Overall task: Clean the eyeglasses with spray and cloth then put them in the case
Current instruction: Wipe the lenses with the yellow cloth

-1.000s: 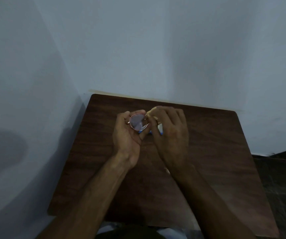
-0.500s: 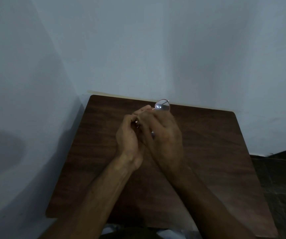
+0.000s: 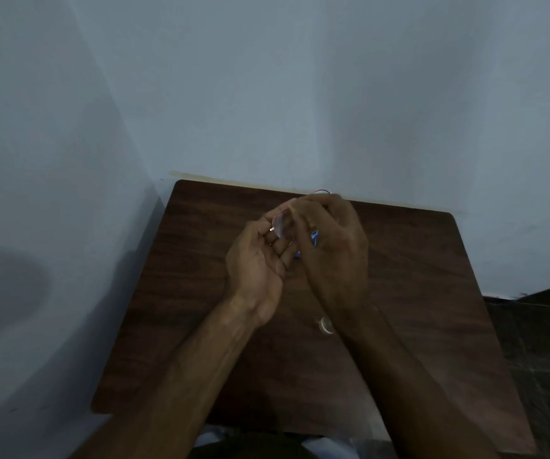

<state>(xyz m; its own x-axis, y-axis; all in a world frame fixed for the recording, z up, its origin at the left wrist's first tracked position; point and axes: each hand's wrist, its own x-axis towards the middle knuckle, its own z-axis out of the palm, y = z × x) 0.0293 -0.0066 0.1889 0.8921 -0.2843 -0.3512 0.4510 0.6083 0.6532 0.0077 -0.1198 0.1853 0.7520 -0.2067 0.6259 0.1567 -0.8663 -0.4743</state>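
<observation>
Holding the eyeglasses (image 3: pixel 281 223) above the far half of the wooden table (image 3: pixel 200 293), the left hand (image 3: pixel 257 270) is curled around one lens and its thin rim. The right hand (image 3: pixel 333 246) is closed over the other side of the frame, and something blue (image 3: pixel 313 241), probably the cloth, shows at the 6 o'clock side of its fingers.

The frame looks very thin, so in my judgement a strong rub or a twist between the two hands could bend it, and bare fingertips on the lens could leave new marks.

Much is hard to see in the dark room. The second lens is covered by the right hand; only a thin bit of frame shows at its 12 o'clock edge. A small pale round object (image 3: pixel 326 325) lies on the table at 6 o'clock from the right hand, half hidden by the wrist; I cannot tell what it is. No case is visible.
</observation>
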